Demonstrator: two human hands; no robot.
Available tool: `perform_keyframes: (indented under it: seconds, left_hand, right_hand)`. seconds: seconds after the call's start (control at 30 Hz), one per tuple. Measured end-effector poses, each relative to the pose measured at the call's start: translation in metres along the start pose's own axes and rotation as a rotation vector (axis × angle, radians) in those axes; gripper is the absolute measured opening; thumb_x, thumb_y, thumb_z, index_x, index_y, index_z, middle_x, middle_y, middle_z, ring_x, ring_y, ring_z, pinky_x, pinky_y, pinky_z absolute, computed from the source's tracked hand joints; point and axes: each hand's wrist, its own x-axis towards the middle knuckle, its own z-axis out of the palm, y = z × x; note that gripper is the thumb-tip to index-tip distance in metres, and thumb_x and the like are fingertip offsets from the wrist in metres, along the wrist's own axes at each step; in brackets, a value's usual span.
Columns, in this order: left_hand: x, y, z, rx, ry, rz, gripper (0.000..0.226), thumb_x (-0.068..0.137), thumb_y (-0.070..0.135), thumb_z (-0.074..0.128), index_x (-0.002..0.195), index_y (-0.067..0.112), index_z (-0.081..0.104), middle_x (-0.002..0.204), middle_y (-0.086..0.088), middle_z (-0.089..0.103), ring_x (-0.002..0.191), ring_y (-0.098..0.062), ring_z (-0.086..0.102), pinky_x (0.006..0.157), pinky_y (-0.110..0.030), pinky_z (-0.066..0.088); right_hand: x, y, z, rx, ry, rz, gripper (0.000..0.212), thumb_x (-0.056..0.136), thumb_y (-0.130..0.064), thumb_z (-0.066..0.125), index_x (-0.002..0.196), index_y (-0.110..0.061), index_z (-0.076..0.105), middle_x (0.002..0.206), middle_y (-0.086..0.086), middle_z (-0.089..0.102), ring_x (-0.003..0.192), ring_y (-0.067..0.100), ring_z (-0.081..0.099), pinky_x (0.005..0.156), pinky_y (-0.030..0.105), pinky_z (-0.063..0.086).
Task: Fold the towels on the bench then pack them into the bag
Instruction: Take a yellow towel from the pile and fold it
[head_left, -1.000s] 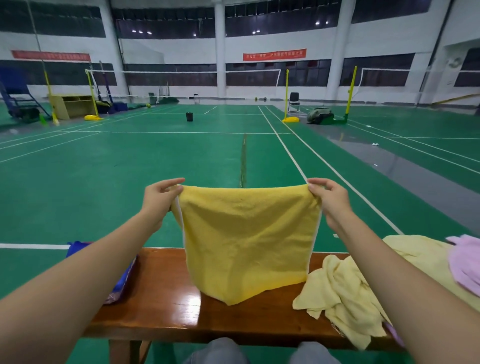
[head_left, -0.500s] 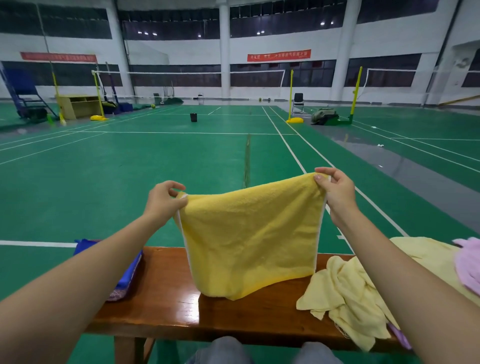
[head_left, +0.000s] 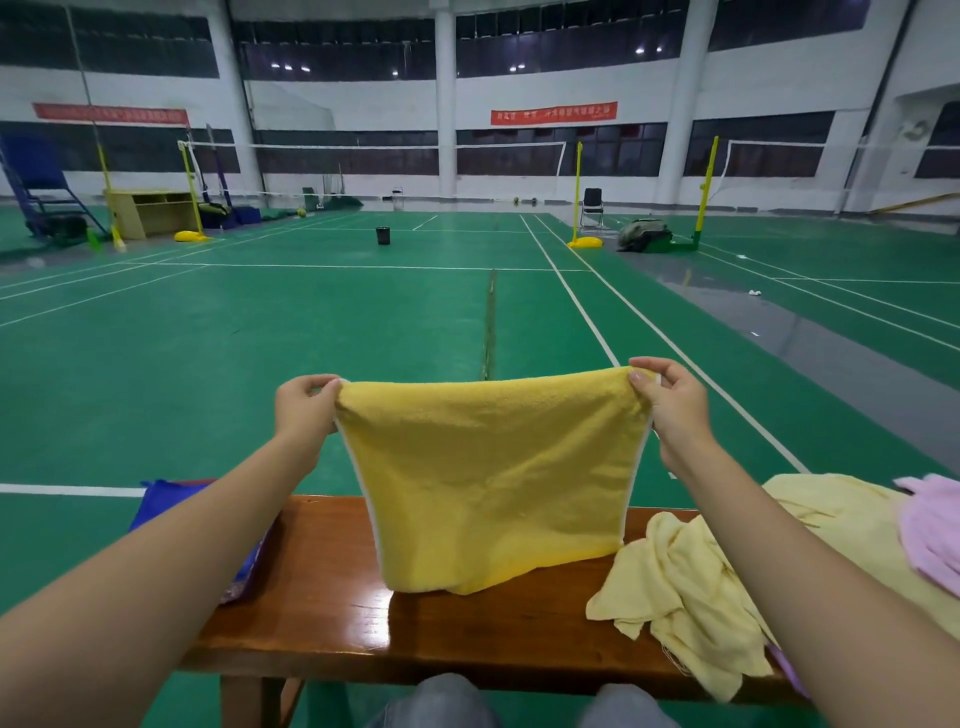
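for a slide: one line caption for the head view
Left hand and right hand hold a yellow towel by its top corners over the wooden bench

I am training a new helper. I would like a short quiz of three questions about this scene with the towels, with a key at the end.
1. True or false: the yellow towel lies flat on the bench.
2. Where is the blue bag? A. at the left end of the bench; B. on the floor by the net; C. hanging on a chair.
3. Fill in: the crumpled pale yellow towel lies to the ___ of the held one.

Key: 1. False; the left hand and the right hand hold it up by its top corners, with its lower edge on the bench. 2. A. 3. right.
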Motion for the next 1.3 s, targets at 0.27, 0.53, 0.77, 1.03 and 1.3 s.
perform_keyframes:
  seconds: [0.27,0.53,0.77,1.03,1.3]
  left_hand:
    - [-0.005,0.014,-0.005,-0.221,-0.199,-0.043,0.031,0.090,-0.004,0.054,0.118,0.009,0.061,0.100,-0.006,0.059,0.081,-0.013,0.056,0.069,-0.028,0.052]
    - [0.010,0.038,-0.015,-0.026,-0.186,0.171,0.048,0.076,-0.006,0.070,0.121,0.007,0.061,0.112,-0.014,0.060,0.094,-0.021,0.057,0.081,-0.032,0.049]
    - [0.008,0.051,-0.011,0.131,0.015,0.364,0.028,0.076,0.000,0.073,0.104,-0.003,0.069,0.089,-0.010,0.065,0.068,-0.005,0.056,0.080,-0.030,0.051]
    - [0.008,0.048,-0.009,-0.078,-0.045,0.215,0.036,0.076,0.001,0.073,0.111,0.000,0.065,0.082,-0.002,0.063,0.081,-0.015,0.060,0.084,-0.026,0.053]
    - [0.018,0.043,-0.008,0.170,0.034,0.352,0.040,0.073,-0.001,0.075,0.111,-0.003,0.066,0.093,-0.012,0.065,0.073,-0.014,0.057,0.066,-0.008,0.048]
  right_hand:
    - [0.002,0.001,-0.007,0.040,-0.063,0.013,0.018,0.089,-0.007,0.061,0.095,-0.024,0.062,0.108,0.013,0.063,0.100,0.025,0.059,0.087,0.039,0.053]
    - [0.007,-0.011,-0.009,-0.039,-0.066,-0.041,0.018,0.087,-0.002,0.061,0.100,-0.015,0.063,0.099,0.006,0.064,0.099,0.023,0.060,0.092,0.039,0.050]
    - [0.006,-0.020,0.001,-0.144,-0.002,-0.174,0.012,0.088,-0.004,0.061,0.096,-0.012,0.064,0.088,0.000,0.064,0.088,0.015,0.060,0.087,0.033,0.050]
    - [0.011,-0.016,0.006,-0.121,0.019,-0.156,0.016,0.088,-0.002,0.060,0.092,-0.018,0.061,0.088,-0.001,0.063,0.092,0.016,0.059,0.088,0.032,0.049]
    - [0.015,-0.017,0.007,-0.270,0.043,-0.283,0.012,0.087,-0.003,0.061,0.097,-0.008,0.066,0.085,0.005,0.064,0.080,0.013,0.056,0.067,0.013,0.042]
